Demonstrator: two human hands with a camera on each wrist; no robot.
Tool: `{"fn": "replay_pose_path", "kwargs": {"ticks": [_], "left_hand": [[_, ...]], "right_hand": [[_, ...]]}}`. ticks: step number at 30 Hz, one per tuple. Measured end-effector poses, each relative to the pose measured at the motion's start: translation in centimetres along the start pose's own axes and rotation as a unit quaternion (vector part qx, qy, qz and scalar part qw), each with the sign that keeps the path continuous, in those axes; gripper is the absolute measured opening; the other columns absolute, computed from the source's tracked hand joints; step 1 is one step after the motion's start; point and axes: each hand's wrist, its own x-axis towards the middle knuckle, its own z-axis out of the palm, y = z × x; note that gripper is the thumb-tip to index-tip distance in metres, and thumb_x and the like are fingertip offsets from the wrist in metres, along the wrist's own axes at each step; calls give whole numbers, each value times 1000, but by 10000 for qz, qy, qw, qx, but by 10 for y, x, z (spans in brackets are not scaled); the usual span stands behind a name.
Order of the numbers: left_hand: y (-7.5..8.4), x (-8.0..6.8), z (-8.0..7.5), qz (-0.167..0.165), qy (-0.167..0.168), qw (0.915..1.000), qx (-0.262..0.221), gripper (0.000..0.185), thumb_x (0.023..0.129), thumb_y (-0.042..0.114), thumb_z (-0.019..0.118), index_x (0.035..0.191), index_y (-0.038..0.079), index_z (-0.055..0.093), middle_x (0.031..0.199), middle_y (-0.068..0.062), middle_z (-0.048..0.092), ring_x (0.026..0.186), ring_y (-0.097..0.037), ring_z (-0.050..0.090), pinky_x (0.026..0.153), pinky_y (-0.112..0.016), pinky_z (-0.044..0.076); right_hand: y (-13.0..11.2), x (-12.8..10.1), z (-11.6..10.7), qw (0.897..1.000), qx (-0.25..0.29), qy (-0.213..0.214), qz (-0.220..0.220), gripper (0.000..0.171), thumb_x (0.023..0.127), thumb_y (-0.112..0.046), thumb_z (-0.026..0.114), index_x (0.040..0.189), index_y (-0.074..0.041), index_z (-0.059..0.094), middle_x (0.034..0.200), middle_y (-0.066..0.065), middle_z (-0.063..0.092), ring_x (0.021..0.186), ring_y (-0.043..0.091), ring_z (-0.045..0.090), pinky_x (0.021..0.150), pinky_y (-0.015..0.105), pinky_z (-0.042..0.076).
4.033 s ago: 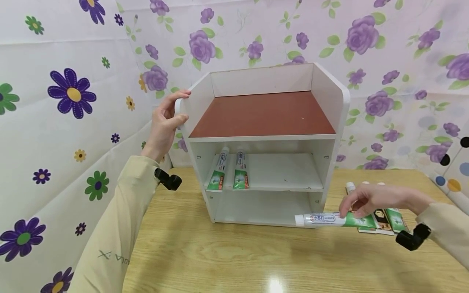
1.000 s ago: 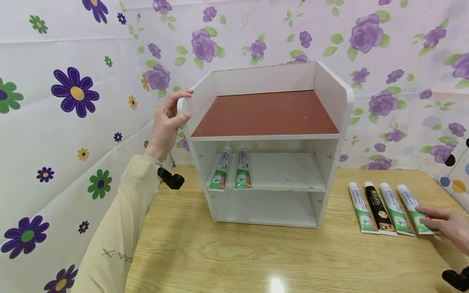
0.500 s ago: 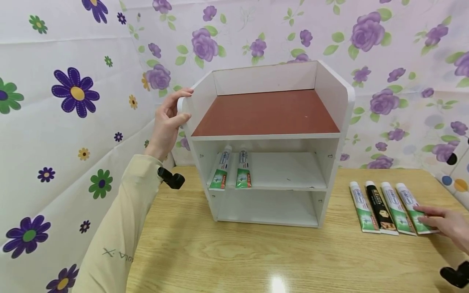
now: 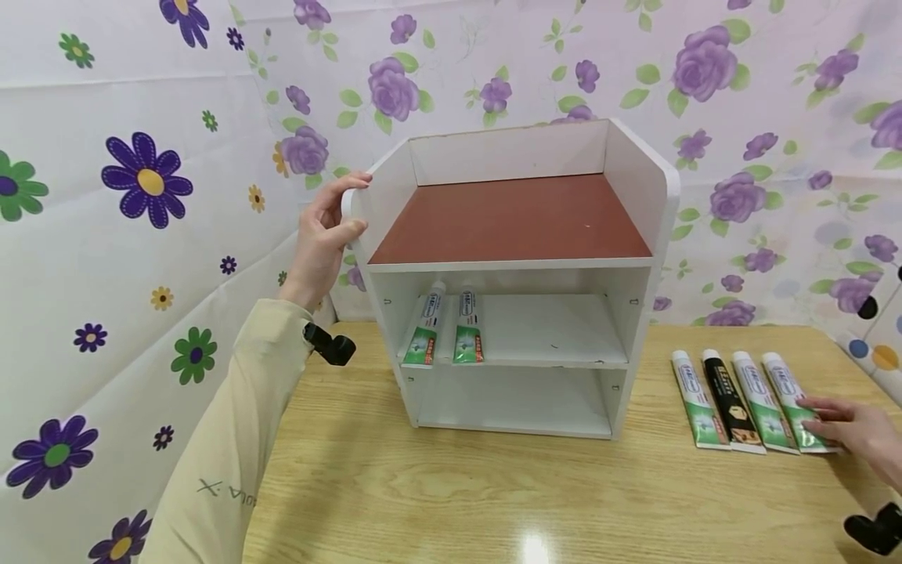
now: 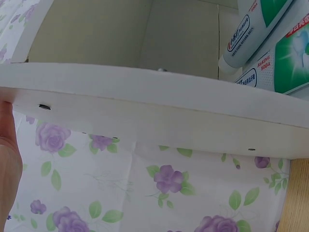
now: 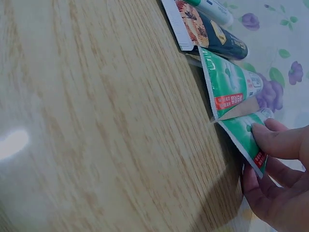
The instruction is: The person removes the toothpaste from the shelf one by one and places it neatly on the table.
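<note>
A white shelf unit (image 4: pixel 637 184) with a brown top board stands on the wooden table (image 4: pixel 493 493). My left hand (image 4: pixel 351 204) grips its top left corner, fingers over the edge and thumb on the side panel (image 5: pixel 145 106). Two green-and-white toothpaste tubes (image 4: pixel 425 329) (image 4: pixel 466 329) lie on the middle shelf. Several tubes lie in a row on the table to the right, one of them black (image 4: pixel 727 401). My right hand (image 4: pixel 820 419) pinches the flat end of the rightmost tube (image 4: pixel 784 385), thumb on top (image 6: pixel 275 140) and fingers below the tube (image 6: pixel 241 135).
Flower-patterned cloth (image 4: pixel 127 235) covers the walls behind and on the left. The shelf's bottom compartment (image 4: pixel 514 399) holds nothing. Bare table surface lies in front of the shelf. A black wrist camera mount (image 4: pixel 870 529) shows at the lower right.
Four seconds ago my right hand held a tube crosswise in front of the shelf's base; now it is at the rightmost tube of the row. The left hand has not moved.
</note>
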Motion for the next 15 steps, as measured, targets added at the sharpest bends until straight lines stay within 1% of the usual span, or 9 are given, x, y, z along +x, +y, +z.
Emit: {"fn": "replay_pose_path", "kwargs": {"ticks": [2,5,7,9,12,14,15], "left_hand": [[0,0,0,-8,0,10000,33,44,76,-17,47,110,7,60,130,-12,42,116,-27,36,81,-33,37],[0,0,0,-20,6,10000,47,44,76,-17,47,110,8,60,130,-12,42,116,-28,36,82,-35,37],[-1,0,0,-19,5,10000,59,44,76,-16,47,110,8,60,130,-12,42,115,-28,36,82,-35,37],[-1,0,0,-20,4,10000,67,44,76,-16,48,110,8,60,130,-12,42,115,-28,36,83,-36,37],[-1,0,-1,-17,0,10000,73,44,76,-16,48,110,8,60,130,-12,42,116,-28,36,83,-35,37],[0,0,-1,-21,4,10000,68,44,76,-16,47,110,8,60,130,-12,42,116,-28,36,84,-35,37],[0,0,-1,-20,4,10000,73,44,76,-16,47,110,8,60,130,-12,42,116,-28,36,84,-35,37]], "right_hand": [[-1,0,1,9999,-96,4,-35,62,79,-23,69,122,12,42,120,39,33,79,28,47,54,28,41],[0,-1,2,9998,-96,28,-180,62,79,-21,70,122,13,40,118,40,34,88,41,45,54,26,42],[1,-2,3,9995,-33,48,-321,58,79,-20,71,118,12,43,115,40,36,92,46,45,54,26,43],[4,-3,3,9989,66,82,-460,48,78,-20,71,113,6,51,112,39,39,94,48,44,54,26,45],[7,-4,5,9983,143,150,-554,39,77,-21,72,107,-2,56,112,37,40,92,45,45,54,26,45],[10,-2,5,9979,99,208,-603,38,76,-21,73,106,-4,57,113,35,42,88,33,49,55,24,45],[11,-1,5,9978,56,228,-616,41,75,-19,74,108,-2,57,113,34,44,86,24,50,56,22,44]]}}
